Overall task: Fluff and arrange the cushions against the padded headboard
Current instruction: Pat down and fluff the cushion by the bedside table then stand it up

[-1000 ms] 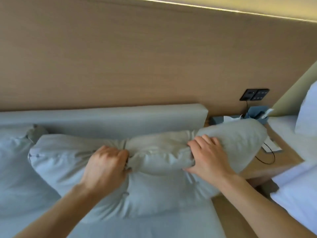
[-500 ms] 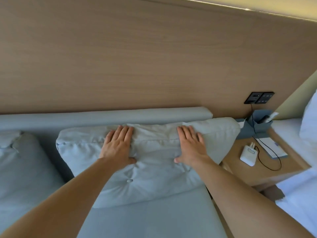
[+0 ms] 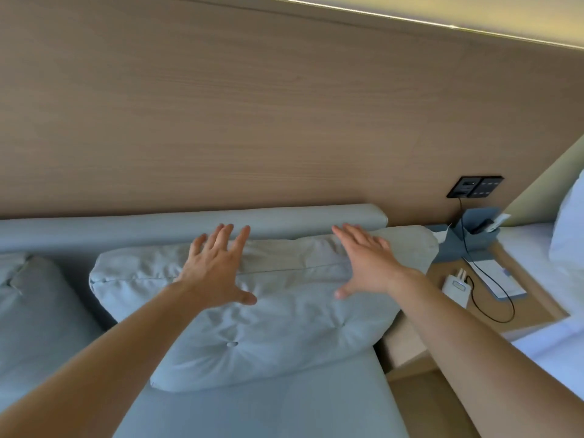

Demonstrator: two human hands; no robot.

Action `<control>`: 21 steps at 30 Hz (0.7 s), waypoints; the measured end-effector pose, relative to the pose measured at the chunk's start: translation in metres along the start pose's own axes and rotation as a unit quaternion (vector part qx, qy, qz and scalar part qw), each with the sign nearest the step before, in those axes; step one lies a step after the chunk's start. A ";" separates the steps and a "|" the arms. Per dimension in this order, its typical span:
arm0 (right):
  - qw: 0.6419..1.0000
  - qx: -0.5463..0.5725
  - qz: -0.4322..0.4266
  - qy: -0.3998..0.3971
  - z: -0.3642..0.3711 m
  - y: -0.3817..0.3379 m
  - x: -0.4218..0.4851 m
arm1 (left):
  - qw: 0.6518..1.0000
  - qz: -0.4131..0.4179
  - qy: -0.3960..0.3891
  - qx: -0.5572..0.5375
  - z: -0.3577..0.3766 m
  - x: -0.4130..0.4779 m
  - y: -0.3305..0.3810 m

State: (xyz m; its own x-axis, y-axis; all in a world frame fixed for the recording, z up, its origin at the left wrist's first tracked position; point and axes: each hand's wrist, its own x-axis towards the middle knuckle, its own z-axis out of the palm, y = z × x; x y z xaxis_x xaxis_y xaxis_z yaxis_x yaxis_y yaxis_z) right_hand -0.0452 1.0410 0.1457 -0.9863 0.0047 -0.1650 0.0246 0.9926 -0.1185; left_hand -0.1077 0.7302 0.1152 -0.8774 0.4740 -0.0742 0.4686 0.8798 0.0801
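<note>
From the head camera, the grey cushion [image 3: 252, 305] is leaning against the padded headboard [image 3: 189, 221], its top edge resting just below the headboard's roll and its lower edge sitting on the seat pad [image 3: 268, 412]. The left hand [image 3: 215, 270] is hovering or lightly pressing at about 11 o'clock on the cushion, fingers spread and flat, gripping nothing. The right hand [image 3: 366, 263] is doing the same at about 1 o'clock, palm down and open; whether either palm is truly touching the fabric I cannot tell.

The cushion's 3 o'clock corner is overhanging the seat edge toward the bedside table [image 3: 521, 311], where a white charger [image 3: 455, 286] and its black cable [image 3: 493, 311] are lying. A hard pat on that side is likely risking the cushion sliding off rightward. A second cushion [image 3: 38, 311] is slumping at 9 o'clock, probably awaiting attention.
</note>
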 end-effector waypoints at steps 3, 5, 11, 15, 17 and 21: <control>0.998 0.037 0.028 0.035 0.003 0.033 -0.004 | 0.996 0.040 -0.079 0.026 -0.007 0.028 0.018; 0.999 -0.024 0.045 -0.019 0.009 0.057 -0.001 | 0.989 0.043 -0.130 0.063 -0.002 0.044 0.028; 0.996 -0.051 -0.003 -0.076 -0.001 0.107 0.025 | 0.988 0.030 -0.130 0.071 0.017 0.059 0.031; 0.952 0.256 0.054 0.156 0.009 0.137 0.000 | 0.991 0.035 -0.103 0.074 0.018 0.056 0.030; 0.949 0.221 0.124 0.189 0.018 0.149 -0.002 | 0.992 0.038 -0.099 0.073 0.017 0.056 0.029; 0.977 0.143 0.133 0.083 0.029 0.164 0.011 | 0.994 0.036 -0.098 0.045 0.018 0.055 0.028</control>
State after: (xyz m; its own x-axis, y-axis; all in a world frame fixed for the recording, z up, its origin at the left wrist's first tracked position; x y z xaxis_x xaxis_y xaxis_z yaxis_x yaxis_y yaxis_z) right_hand -0.0475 1.2006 0.0963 -0.9511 0.3011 -0.0696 0.3051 0.8793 -0.3657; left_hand -0.1410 0.7817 0.0955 -0.8083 0.5263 -0.2640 0.5448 0.8385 0.0037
